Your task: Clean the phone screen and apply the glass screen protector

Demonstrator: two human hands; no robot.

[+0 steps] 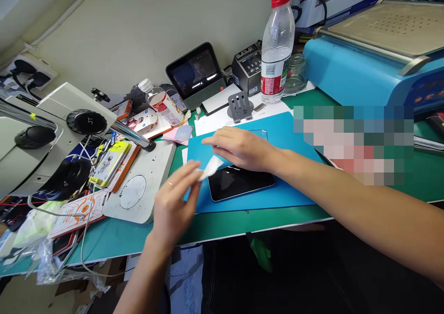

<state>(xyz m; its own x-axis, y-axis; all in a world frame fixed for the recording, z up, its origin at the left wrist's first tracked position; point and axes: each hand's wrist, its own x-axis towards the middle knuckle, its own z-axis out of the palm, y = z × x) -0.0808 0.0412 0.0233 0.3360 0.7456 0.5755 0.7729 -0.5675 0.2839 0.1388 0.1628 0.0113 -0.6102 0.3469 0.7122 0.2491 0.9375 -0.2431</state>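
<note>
My left hand (175,203) pinches a small piece of white tissue (212,166) between thumb and fingers, just off the phone's left end. The phone (241,183) lies with its dark, glossy screen up on a blue mat (222,206). Over the phone's far edge is my right hand (239,146), its fingers stretched out to the left and nothing visible in them. Whether it touches the phone cannot be made out. Behind that hand, the edge of a clear, thin sheet (262,132) shows on the mat; most of it is hidden.
A microscope (79,115) on a pale base (161,166) stands left. At the back are a smart display (194,73), a grey phone stand (240,106) and a red-capped bottle (275,59). A blue machine (354,73) fills the right. Part of the right side is pixelated.
</note>
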